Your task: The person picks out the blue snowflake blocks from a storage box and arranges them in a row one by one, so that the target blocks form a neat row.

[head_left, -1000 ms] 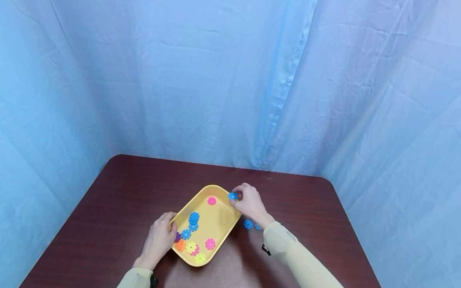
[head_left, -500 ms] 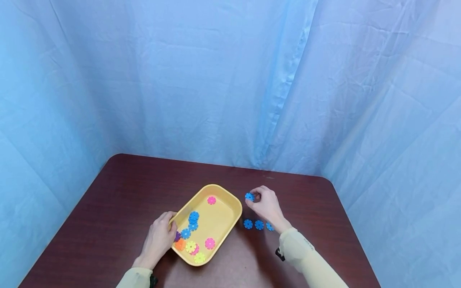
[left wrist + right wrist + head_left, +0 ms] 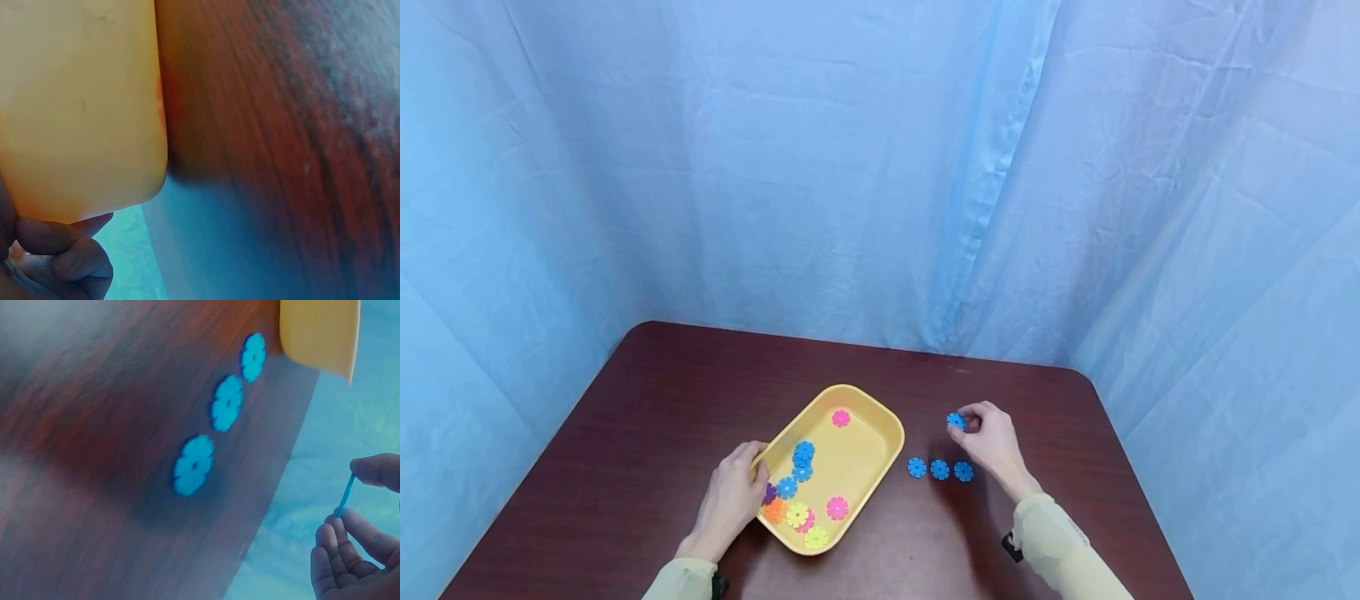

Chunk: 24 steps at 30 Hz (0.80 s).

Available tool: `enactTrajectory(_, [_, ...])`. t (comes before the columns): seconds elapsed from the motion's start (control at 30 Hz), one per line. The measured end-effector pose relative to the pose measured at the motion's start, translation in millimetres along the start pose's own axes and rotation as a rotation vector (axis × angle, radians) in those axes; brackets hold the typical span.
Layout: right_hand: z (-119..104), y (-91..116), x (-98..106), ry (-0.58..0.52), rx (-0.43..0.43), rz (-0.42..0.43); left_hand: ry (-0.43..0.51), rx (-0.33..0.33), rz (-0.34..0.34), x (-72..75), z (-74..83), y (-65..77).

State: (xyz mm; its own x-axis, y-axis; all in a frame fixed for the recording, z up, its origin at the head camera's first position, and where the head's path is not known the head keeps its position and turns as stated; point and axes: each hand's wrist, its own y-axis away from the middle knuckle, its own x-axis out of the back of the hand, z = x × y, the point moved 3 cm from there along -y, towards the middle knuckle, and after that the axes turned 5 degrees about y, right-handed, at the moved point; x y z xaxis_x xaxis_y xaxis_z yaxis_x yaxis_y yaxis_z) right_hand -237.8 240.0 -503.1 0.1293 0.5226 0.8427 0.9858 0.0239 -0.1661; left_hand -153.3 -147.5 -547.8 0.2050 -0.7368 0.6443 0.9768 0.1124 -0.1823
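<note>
A right hand (image 3: 996, 440) pinches a blue disc (image 3: 956, 421) above the table (image 3: 700, 383) while the left hand (image 3: 730, 496) grips a yellow tray (image 3: 853, 458).
Thumb and forefinger nearly meet, with only the thin disc between them, to the right of the tray and beyond a row of three blue discs (image 3: 940, 470) lying flat; the left fingers curl at the tray's left rim, and inside, more blue pieces (image 3: 802, 472) overlap towards the left, a pink disc (image 3: 841, 418) lies at the far end, and yellow discs (image 3: 816, 538) and an orange disc (image 3: 776, 511) lie near.
</note>
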Motion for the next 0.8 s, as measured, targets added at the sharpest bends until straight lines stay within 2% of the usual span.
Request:
enactTrajectory(0.4, [34.7, 14.9, 9.9, 0.022, -0.065, 0.025, -0.004, 0.007, -0.010, 0.0, 0.2, 0.2])
enactTrajectory(0.8, [59.3, 29.0, 1.4, 0.030, -0.122, -0.002, 0.001, 0.013, -0.022, 0.9, 0.5, 0.1])
